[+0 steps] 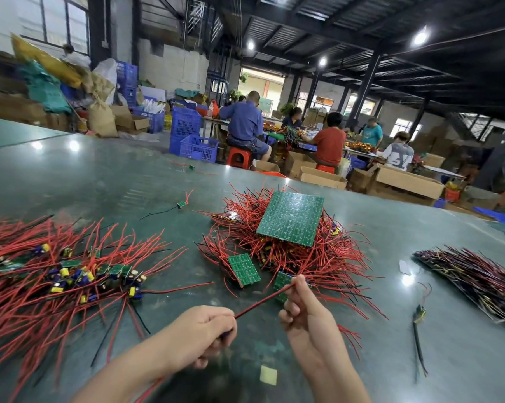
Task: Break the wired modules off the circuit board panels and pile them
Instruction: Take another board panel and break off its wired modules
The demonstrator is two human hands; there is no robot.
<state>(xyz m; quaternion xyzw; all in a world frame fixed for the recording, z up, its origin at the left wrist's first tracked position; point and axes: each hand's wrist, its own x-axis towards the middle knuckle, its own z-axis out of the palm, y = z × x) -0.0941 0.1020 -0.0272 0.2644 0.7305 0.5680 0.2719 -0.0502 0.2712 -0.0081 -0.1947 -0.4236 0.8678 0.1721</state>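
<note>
My left hand (204,333) is curled around a wired module, which is mostly hidden in the fist, with its red wire (263,301) running up to the right. My right hand (305,312) pinches the far end of that wire between thumb and fingers. Behind my hands lies a heap of red-wired panels with a large green circuit board panel (290,218) on top. A small green panel piece (243,269) lies at the heap's front, and another piece (281,282) shows behind my right hand. A pile of separated modules (71,277) with red wires spreads at the left.
A stack of dark-wired panels (475,274) lies at the right. Loose single modules sit on the green table (100,181): one (182,203) in the middle, one (420,314) at the right. A yellow paper square (268,375) lies near me. People work at tables beyond.
</note>
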